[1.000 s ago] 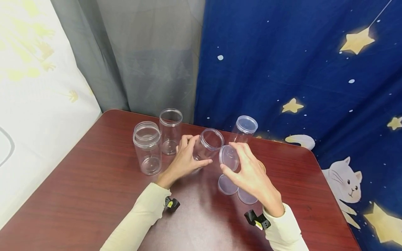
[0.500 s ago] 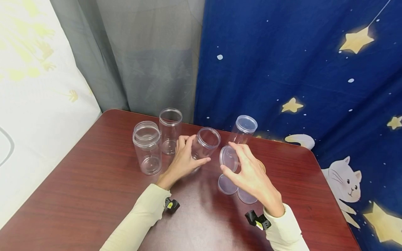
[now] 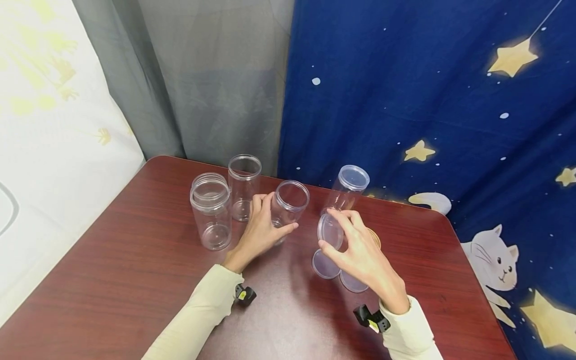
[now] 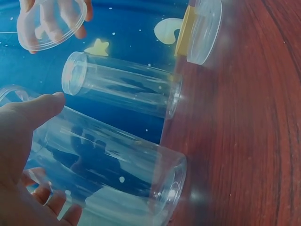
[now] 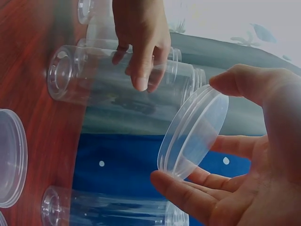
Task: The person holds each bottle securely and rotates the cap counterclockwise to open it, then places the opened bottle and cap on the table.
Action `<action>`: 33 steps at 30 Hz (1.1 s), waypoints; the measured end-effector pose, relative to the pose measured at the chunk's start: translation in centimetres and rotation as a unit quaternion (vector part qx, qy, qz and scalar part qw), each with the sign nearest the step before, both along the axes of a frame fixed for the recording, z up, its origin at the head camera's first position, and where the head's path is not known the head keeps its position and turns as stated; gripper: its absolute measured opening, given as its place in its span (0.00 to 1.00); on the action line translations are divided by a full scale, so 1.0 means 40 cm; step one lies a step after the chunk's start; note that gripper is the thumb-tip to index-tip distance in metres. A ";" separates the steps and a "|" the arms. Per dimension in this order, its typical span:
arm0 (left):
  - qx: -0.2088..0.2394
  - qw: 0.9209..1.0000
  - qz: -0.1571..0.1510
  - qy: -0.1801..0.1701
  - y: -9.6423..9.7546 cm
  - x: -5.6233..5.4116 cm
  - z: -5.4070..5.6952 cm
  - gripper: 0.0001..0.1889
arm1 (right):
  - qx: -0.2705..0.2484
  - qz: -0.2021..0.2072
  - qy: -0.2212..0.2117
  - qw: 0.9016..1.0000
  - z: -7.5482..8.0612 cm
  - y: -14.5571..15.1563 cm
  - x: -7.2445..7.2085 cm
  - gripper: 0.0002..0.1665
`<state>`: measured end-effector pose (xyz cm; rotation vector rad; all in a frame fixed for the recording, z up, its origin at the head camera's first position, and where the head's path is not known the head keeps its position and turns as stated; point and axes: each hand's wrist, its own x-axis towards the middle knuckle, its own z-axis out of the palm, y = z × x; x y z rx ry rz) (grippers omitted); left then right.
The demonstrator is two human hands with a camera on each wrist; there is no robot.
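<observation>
In the head view my left hand (image 3: pixel 261 225) grips a clear plastic jar (image 3: pixel 290 212) by its side, thumb across the front and fingers behind. The jar's mouth is uncovered, and in the left wrist view its base rests on the table. My right hand (image 3: pixel 362 252) pinches a clear round lid (image 3: pixel 330 232) by its edge between thumb and fingers, tilted nearly on edge. From the right wrist, the lid (image 5: pixel 194 133) overlaps the jar's threaded mouth. Two more lids (image 3: pixel 326 265) lie flat below that hand. The right hand partly hides a yellowish round thing (image 3: pixel 374 239).
To the left stand other uncovered clear jars (image 3: pixel 216 225), one behind at the back (image 3: pixel 244 192). A lidded jar (image 3: pixel 350 187) stands near the table's back edge, behind my right hand. Curtains hang directly beyond the reddish-brown table (image 3: pixel 135 280).
My left hand has shifted slightly left with the jar, which now stands more upright. The lid in my right hand has moved a little right and down, widening the gap between them.
</observation>
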<state>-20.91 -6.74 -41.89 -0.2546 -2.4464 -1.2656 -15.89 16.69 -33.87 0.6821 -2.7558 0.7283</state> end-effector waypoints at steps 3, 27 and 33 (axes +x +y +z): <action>0.003 1.000 0.006 -0.005 -0.004 0.000 -0.003 0.46 | -0.001 0.000 0.000 1.000 -0.008 0.003 0.000 0.41; 0.021 0.998 0.039 -0.040 -0.023 0.007 0.004 0.46 | 0.006 -0.004 -0.031 0.999 -0.048 -0.001 0.008 0.46; 0.022 0.998 0.046 -0.045 -0.025 0.007 0.007 0.46 | 0.013 -0.011 -0.034 0.999 -0.054 -0.002 0.011 0.46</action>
